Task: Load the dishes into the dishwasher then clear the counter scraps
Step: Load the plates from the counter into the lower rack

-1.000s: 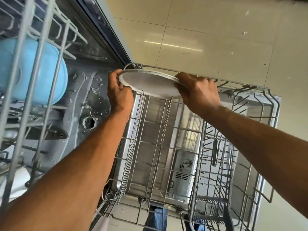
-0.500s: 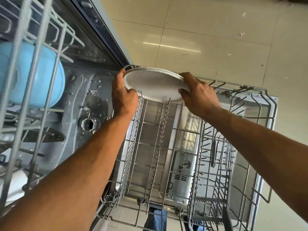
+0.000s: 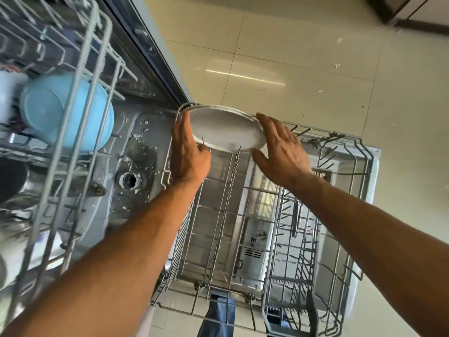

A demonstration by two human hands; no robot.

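Grey wire made up the lower rack (image 3: 323, 205), which stood pulled out over the open dishwasher door (image 3: 255, 242), and a pale round plate (image 3: 226, 128) sat at its far left corner, tilted among the tines. Both hands were at the plate's rim. The left hand (image 3: 188, 152) lay along the left edge with its fingers nearly straight and the thumb curled in toward the lower rim; whether it actually pinched the plate could not be told. The right hand (image 3: 281, 152) was spread and relaxed, fingers straight, with the thumb just under the plate's right edge and the fingertips at the upper rim, touching or barely off it. To the left, the upper rack (image 3: 80, 88) held a light blue bowl (image 3: 65, 113), upside down. Scattered bits of debris lay on the tub floor (image 3: 114, 181) around the round drain fitting (image 3: 130, 181). Beyond the rack was a glossy beige tiled floor (image 3: 303, 57).
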